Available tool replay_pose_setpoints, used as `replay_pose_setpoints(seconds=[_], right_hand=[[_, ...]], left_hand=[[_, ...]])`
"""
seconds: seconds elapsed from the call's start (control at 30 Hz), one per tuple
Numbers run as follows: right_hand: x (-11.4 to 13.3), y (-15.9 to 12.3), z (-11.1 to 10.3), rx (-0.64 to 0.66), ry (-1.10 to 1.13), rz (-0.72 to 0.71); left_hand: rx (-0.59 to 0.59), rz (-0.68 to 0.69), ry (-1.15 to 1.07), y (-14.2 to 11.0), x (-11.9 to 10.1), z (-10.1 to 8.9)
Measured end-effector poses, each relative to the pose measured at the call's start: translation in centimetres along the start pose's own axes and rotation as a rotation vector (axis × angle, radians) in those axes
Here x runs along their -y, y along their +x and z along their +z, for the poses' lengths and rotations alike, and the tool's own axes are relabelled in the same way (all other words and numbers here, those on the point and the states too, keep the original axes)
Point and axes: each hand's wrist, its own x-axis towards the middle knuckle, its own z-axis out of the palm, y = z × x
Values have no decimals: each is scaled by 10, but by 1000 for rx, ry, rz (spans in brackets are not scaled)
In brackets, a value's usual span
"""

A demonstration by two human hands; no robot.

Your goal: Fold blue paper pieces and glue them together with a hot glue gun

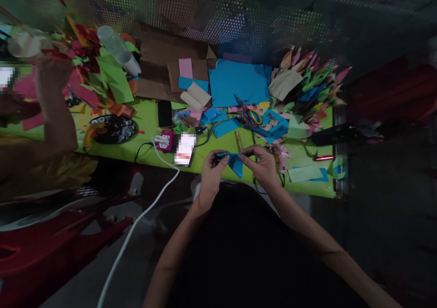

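My left hand (210, 171) and my right hand (262, 163) pinch the two ends of a folded blue paper piece (235, 161) held just above the front edge of the green table (143, 146). The fingers of both hands are closed on the paper. A point of the blue piece hangs down between the hands. Behind them lie blue paper scraps (273, 128), a large blue sheet (239, 83) and scissors with coloured handles (251, 114).
A heap of folded paper shapes (307, 83) fills the back right. A phone (165, 113), a pink plug block (165, 141) with white cable (136, 226) and a round black tray (114, 129) lie left. Another person's arm (56, 112) reaches in at far left.
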Motion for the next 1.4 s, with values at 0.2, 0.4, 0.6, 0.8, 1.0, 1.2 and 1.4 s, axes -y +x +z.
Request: replay_pose_setpoints(seconds=[0.2, 0.4, 0.6, 0.8, 1.0, 1.2, 1.4], right_hand=[[3, -1, 0, 6, -11, -44], [2, -2, 1, 3, -23, -23], [1, -1, 3, 19, -23, -44], [2, 2, 1, 71, -7, 1], [7, 11, 2, 137, 11, -52], [4, 14, 9, 184, -26, -79], [2, 14, 12, 181, -23, -61]], left_hand=[[-8, -19, -11, 1, 1, 2], [-36, -22, -20, 0, 1, 2], [-20, -25, -29, 0, 2, 2], [-35, -35, -28, 2, 6, -1], [16, -5, 28, 5, 8, -5], [26, 20, 60, 6, 13, -8], [13, 2, 46, 8, 11, -9]])
